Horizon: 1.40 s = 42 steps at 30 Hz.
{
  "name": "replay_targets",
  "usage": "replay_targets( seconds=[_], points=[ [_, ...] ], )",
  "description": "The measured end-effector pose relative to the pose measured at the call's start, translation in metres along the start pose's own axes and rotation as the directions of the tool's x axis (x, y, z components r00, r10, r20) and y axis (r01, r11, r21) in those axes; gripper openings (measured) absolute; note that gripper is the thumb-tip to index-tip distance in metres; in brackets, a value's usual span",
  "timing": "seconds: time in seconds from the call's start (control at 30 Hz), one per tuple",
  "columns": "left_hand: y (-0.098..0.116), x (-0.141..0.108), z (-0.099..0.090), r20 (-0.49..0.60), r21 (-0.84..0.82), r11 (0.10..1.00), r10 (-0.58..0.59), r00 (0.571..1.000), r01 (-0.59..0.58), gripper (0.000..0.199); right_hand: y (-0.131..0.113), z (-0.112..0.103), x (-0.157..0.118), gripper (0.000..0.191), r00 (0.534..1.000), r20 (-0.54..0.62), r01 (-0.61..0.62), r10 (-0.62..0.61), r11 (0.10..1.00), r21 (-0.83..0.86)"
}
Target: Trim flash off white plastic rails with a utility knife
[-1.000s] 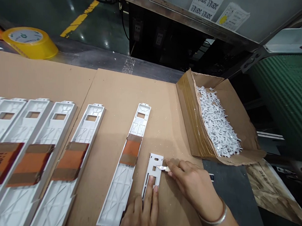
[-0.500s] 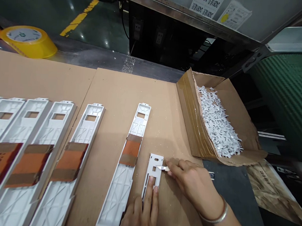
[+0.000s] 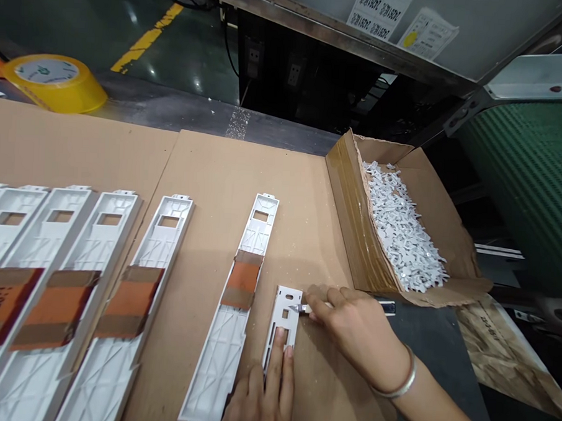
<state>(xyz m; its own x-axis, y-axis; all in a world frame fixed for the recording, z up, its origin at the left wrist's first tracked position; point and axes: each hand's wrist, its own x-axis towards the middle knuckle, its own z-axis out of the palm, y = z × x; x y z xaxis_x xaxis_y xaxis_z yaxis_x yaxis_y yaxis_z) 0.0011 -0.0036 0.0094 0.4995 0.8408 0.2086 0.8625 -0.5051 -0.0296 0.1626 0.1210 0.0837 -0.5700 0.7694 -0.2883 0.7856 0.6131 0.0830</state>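
Note:
A small white slotted plastic plate lies on the cardboard-covered table. My left hand rests on its lower part, fingers stretched out and pressing it down, holding nothing. In my right hand is a craft knife, gripped like a pen. Its blade tip is at the plate's upper part, by the small square opening; whether it touches the edge I cannot tell. The far end of its handle shows beyond my knuckles. Just left of the plate lies a long white ribbed panel with an orange-brown taped block across it.
Several similar long panels with orange blocks lie in a row at left. A cardboard box of small white plastic pieces stands at right. A yellow tape roll is at the back left. Metal framing spans the far side.
My right hand has shifted and turned slightly, bringing the knife's far end further into view. The blade tip has moved up a little on the plate. My left hand stays in place.

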Motion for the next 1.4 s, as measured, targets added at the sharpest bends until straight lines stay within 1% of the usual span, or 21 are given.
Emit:
replay_targets(
  seconds=[0.13, 0.23, 0.43, 0.57, 0.67, 0.8, 0.93, 1.03, 1.17, 1.4],
  points=[
    [-0.001, 0.001, -0.002, 0.031, 0.029, 0.999, 0.027, 0.999, -0.028, 0.053, 0.003, -0.004, 0.003, 0.02, 0.998, -0.035, 0.048, -0.051, 0.995, -0.093],
    [-0.001, 0.001, -0.003, 0.028, 0.045, 0.998, 0.033, 0.999, -0.035, 0.053, 0.006, -0.005, 0.0, 0.022, 0.995, -0.059, 0.072, -0.078, 0.993, -0.089],
    [0.001, 0.0, -0.002, 0.034, 0.038, 0.999, 0.014, 0.999, -0.016, 0.054, 0.009, 0.0, -0.014, 0.027, 0.991, -0.134, -0.002, 0.009, 0.999, 0.046],
    [0.001, 0.001, -0.003, 0.068, 0.034, 0.999, 0.02, 0.998, -0.023, 0.053, 0.004, 0.008, -0.02, 0.027, 0.985, -0.159, -0.042, 0.059, 0.993, 0.111],
    [0.0, 0.0, -0.004, 0.07, 0.02, 1.0, 0.023, 0.997, -0.024, 0.054, -0.001, 0.014, -0.021, 0.031, 0.984, -0.158, -0.056, 0.079, 0.988, 0.143],
    [0.0, 0.001, -0.006, 0.092, 0.004, 1.0, 0.016, 0.996, -0.016, 0.054, -0.005, 0.019, -0.021, 0.034, 0.988, -0.13, -0.064, 0.083, 0.988, 0.142],
    [-0.001, 0.002, -0.008, 0.105, 0.001, 1.0, 0.016, 0.994, -0.017, 0.053, -0.007, 0.022, -0.021, 0.032, 0.989, -0.12, -0.066, 0.081, 0.99, 0.127],
    [-0.001, 0.002, -0.007, 0.117, -0.001, 1.0, 0.025, 0.993, -0.026, 0.052, -0.007, 0.024, -0.021, 0.03, 0.988, -0.129, -0.068, 0.088, 0.986, 0.153],
    [0.001, 0.0, -0.005, 0.109, -0.016, 1.0, 0.014, 0.994, -0.013, 0.053, -0.007, 0.026, -0.021, 0.033, 0.985, -0.14, -0.073, 0.099, 0.981, 0.182],
    [0.0, 0.0, -0.005, 0.091, -0.013, 1.0, 0.007, 0.996, -0.006, 0.052, -0.013, 0.025, -0.021, 0.029, 0.974, -0.195, -0.09, 0.114, 0.988, 0.126]
  ],
)
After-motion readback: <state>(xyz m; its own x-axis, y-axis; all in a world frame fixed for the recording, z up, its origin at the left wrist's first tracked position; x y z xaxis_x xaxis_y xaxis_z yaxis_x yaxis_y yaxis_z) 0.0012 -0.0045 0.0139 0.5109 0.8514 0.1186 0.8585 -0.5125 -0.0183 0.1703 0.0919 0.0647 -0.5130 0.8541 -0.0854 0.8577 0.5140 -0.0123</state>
